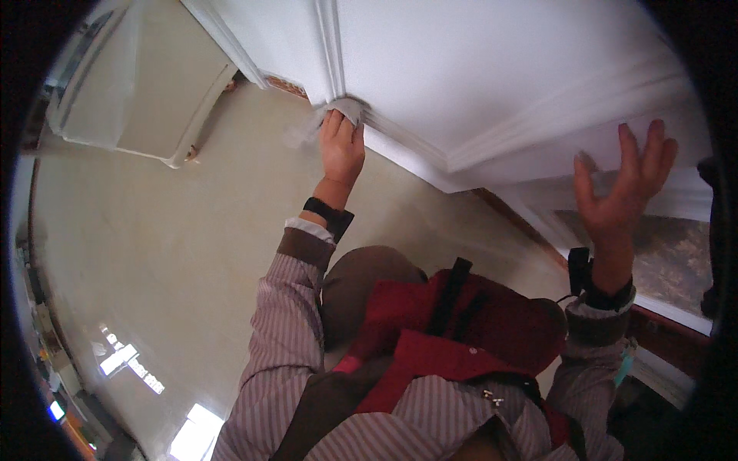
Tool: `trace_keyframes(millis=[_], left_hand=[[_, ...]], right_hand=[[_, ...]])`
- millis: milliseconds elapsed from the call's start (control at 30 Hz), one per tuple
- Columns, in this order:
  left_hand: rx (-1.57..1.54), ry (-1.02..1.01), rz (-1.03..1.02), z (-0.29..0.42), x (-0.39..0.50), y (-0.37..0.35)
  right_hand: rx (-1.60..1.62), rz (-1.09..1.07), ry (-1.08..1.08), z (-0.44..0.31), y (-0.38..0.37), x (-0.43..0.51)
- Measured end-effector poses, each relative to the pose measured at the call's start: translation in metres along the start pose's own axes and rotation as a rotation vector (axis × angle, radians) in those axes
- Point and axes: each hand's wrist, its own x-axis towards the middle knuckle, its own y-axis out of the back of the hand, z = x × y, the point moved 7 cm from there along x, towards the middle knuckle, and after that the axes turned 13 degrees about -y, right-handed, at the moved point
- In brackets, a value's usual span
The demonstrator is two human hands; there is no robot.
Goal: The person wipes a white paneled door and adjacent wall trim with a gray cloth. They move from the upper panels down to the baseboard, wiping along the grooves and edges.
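My left hand point(344, 147) reaches forward and presses a crumpled pale grey cloth point(347, 108) against the lower edge of a white moulded panel point(415, 69). The cloth lies where an upright moulding strip point(330, 52) meets the bottom moulding, and part of it hangs off to the left of my fingers. My right hand point(620, 184) is raised on the right, fingers spread and bent, in front of the panel's lower side. It holds nothing that I can see; whether its fingertips touch the white surface, I cannot tell.
At the upper left stands a pale piece of furniture point(167, 75) on short feet, partly under clear sheeting. A smooth beige floor point(173, 230) spreads below, with bright window reflections. On the right is a framed pane point(671, 253). Various items point(57, 369) line the far left edge.
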Motion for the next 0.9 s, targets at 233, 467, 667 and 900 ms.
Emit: trace_keyframes(millis=[233,467,667,900], left_hand=[[0.156,0.037,-0.034,-0.006,-0.009,-0.013],[-0.025,-0.127,-0.052,0.041,-0.026,-0.04],[-0.372,-0.349,-0.41,0.099,-0.043,-0.064],[-0.243,-0.37,-0.305,0.067,-0.023,-0.045]], right_hand=[[-0.03,-0.023,0.002,0.003,-0.001,-0.003],[-0.009,0.03,0.056,0.001,0.0,0.001],[-0.03,0.013,0.066,0.002,0.001,-0.001],[-0.051,-0.009,0.02,0.007,-0.003,-0.002]])
